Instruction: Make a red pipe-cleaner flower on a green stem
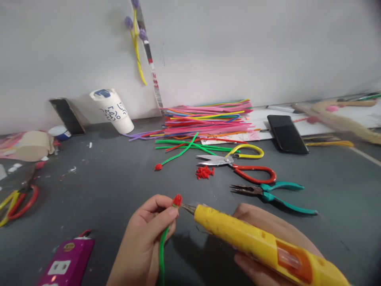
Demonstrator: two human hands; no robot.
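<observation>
Dark blue handwriting runs around the tilted white cylinder point(114, 113) at the back of the dark grey desk point(119, 178), but its characters are too skewed for me to read. Nearer me on the left, the shiny purple power box point(71, 258) carries a round gold sticker point(69, 247) (its print is too small to make out).

My left hand point(145, 230) comes up from the bottom edge, thumb and index finger pinching the fuzzy green stem point(161, 254) just below its small red bud point(177, 200). The stem hangs down past my palm, and the bud points upward near the middle of the desk. My right hand point(268, 222) is wrapped around the yellow plastic glue gun point(238, 234) with the orange window, its grip partly hidden behind the body. The gun slants up to the left, its thin metal nozzle point(189, 208) right beside the bud; whether they touch, I can't tell.

Beyond my hands sit a little heap of red fuzzy clippings point(204, 172), the scissors with one yellow and one red handle point(220, 160) (blades parted), and the teal-handled pliers point(264, 192). Another green stem with a red tip point(178, 153) lies to the left of the clippings.
</observation>
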